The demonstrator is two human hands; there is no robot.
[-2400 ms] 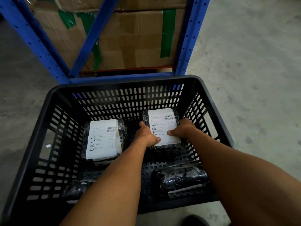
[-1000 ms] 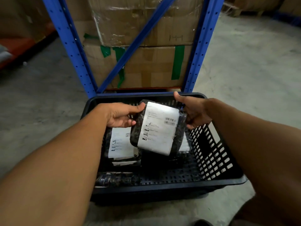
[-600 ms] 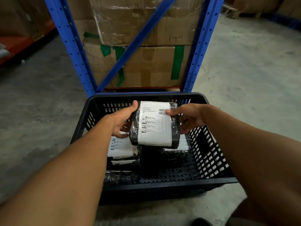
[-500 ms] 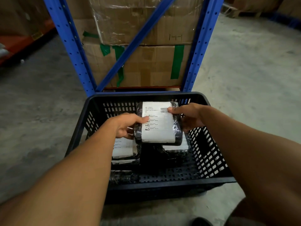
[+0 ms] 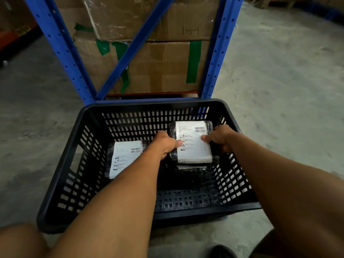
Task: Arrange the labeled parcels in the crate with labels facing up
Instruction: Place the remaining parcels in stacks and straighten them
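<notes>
A black slotted plastic crate (image 5: 61, 185) stands on the concrete floor in front of me. Both hands grip a black-wrapped parcel (image 5: 192, 144) with its white label facing up, at the crate's back right. It rests on top of another labelled parcel (image 5: 191, 167), whose edge shows just below it. My left hand (image 5: 165, 143) holds the top parcel's left side and my right hand (image 5: 218, 139) holds its right side. A further parcel (image 5: 124, 157) lies label up at the back left, partly behind my left forearm.
A blue steel rack (image 5: 216, 53) stands right behind the crate, loaded with taped cardboard boxes (image 5: 160, 66). Concrete floor lies to the left and right. My knee (image 5: 20, 241) and a dark shoe (image 5: 223, 251) show at the bottom edge.
The parcel held above the crate has come down onto the back-right parcel, label up. Both hands went down with it and still grip its sides.
</notes>
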